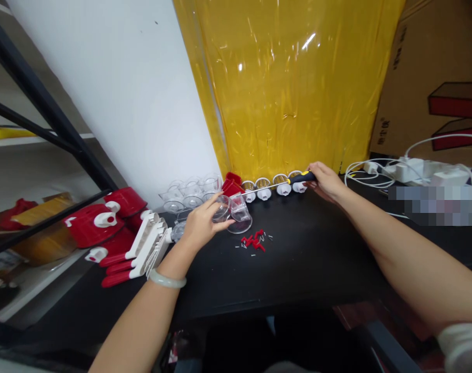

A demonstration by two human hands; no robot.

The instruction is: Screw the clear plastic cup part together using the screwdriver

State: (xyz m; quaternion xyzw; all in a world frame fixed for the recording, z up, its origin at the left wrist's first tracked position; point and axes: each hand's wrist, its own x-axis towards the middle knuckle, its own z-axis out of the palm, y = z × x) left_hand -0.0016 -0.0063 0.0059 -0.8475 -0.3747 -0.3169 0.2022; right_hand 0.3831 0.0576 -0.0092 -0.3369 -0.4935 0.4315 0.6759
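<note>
Left hand (202, 223), grip pinching a clear plastic cup-like part (239, 208) at the black counter's (317, 254) far middle; right hand (326, 180), grip closed round a black-and-yellow-handled metal screwdriver (294, 180) – its slanted shaft could slip, jabbing the left fingers.

The cardboard box (420, 65) carries blurry sideways Chinese characters (382, 135) with an ® sign (387, 122)

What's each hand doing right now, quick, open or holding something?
Left hand: closed on a clear plastic part, gripped between thumb and fingers.
Right hand: closed around the handle of a screwdriver.
</note>
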